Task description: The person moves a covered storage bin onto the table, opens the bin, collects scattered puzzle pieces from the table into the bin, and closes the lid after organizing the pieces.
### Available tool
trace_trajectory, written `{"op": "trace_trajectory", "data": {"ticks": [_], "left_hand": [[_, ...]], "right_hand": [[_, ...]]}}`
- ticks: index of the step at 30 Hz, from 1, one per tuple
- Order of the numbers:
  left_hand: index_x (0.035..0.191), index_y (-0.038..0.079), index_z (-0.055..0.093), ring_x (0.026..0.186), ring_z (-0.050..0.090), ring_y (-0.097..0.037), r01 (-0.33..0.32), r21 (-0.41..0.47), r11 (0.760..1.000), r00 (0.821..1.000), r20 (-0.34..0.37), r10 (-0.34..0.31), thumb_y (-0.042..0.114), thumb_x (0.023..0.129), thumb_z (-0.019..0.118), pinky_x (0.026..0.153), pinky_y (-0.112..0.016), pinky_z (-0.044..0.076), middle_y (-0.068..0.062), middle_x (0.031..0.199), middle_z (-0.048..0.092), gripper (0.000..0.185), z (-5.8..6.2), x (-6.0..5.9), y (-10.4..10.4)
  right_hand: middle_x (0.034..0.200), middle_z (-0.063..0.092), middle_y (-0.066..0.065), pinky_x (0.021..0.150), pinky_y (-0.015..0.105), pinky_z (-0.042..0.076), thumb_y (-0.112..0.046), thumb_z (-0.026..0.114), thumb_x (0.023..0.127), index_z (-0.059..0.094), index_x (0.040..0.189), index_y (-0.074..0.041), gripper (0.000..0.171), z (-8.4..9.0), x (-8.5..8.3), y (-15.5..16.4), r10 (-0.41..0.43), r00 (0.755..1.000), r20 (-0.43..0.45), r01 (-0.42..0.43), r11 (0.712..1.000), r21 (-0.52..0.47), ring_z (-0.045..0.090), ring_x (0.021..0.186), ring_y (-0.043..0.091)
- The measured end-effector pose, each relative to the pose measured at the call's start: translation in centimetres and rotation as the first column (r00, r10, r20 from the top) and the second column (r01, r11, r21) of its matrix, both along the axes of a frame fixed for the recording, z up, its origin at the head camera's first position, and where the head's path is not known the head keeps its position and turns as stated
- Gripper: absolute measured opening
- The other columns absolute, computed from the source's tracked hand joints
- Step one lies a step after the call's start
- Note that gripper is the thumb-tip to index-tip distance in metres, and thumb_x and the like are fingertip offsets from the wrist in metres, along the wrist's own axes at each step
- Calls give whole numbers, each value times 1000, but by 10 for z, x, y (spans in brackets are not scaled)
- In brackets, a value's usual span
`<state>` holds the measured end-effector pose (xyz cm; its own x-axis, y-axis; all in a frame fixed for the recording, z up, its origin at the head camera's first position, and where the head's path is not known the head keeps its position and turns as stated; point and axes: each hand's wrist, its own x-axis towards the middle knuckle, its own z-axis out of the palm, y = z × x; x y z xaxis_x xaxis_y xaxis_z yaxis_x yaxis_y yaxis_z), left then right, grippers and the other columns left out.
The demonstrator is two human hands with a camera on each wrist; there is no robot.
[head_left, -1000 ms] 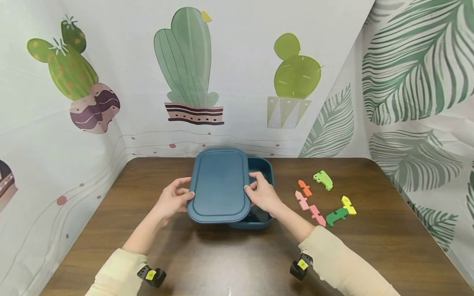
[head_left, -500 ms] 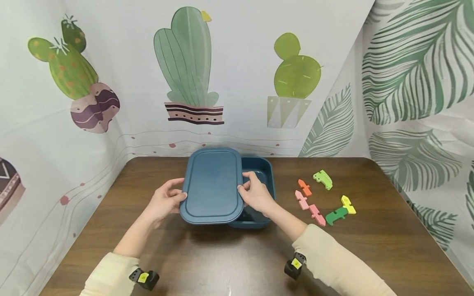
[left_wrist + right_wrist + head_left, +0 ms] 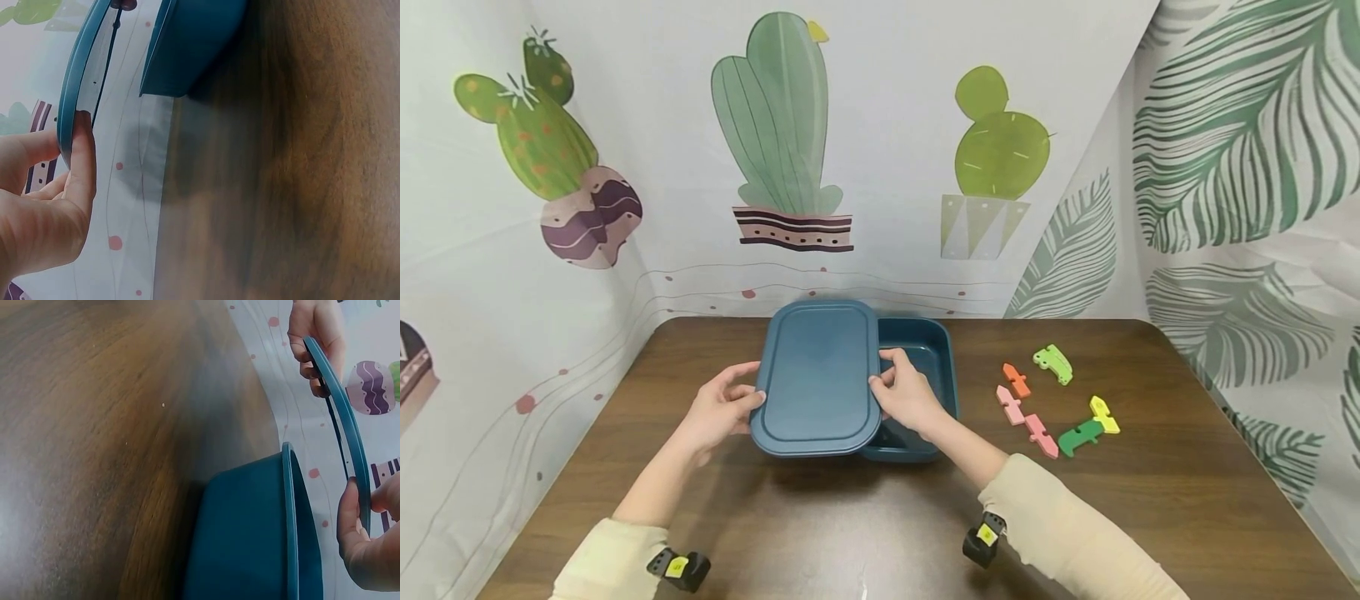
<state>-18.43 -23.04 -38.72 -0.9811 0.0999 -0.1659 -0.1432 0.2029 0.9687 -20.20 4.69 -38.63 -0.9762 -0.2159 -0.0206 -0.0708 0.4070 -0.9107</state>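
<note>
A dark blue rectangular lid point(image 3: 817, 375) with rounded corners is held level by both hands in the head view. My left hand point(image 3: 722, 410) pinches its left edge, thumb on top and fingers beneath. On the opposite edge, my right hand point(image 3: 912, 398) grips in the same manner. Below and to the right stands a matching blue box point(image 3: 942, 367), uncovered on its right side; the lid hides its left part. In the right wrist view a gap separates the lid point(image 3: 350, 431) from the box point(image 3: 240, 531), and the lid's underside looks pale with a dark seal along the rim.
On the brown wooden table point(image 3: 1180, 500), right of the box, lie several flat puzzle pieces: a light green frog-like one point(image 3: 1054, 364), an orange one point(image 3: 1017, 380), pink ones point(image 3: 1011, 405), a dark green one point(image 3: 1080, 437) and a yellow one point(image 3: 1103, 415). A printed cloth point(image 3: 895, 167) hangs behind.
Both hands have carried the lid to the left, so more of the box's inside shows. The box and the puzzle pieces have stayed in place.
</note>
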Motion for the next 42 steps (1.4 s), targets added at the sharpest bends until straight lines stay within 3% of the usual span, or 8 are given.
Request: {"op": "trace_trajectory", "data": {"ticks": [20, 42], "left_hand": [[143, 9, 28, 72, 64, -14, -8, -50, 999, 1000, 4, 8, 10, 90, 57, 67, -35, 56, -2, 96, 63, 61, 8, 9, -22], [143, 7, 26, 77, 64, -14, 7, -93, 996, 1000, 29, -4, 14, 91, 57, 69, -34, 56, -1, 98, 62, 61, 3, 18, -52]], "right_hand": [[91, 60, 9, 56, 27, 55, -14, 54, 92, 35, 136, -6, 48, 1, 2, -21, 19, 1000, 12, -18, 998, -52, 60, 55, 13], [95, 60, 9, 57, 27, 56, -10, 54, 91, 34, 139, -5, 52, 4, 7, -42, 101, 991, 88, -95, 993, -71, 63, 60, 19]]}}
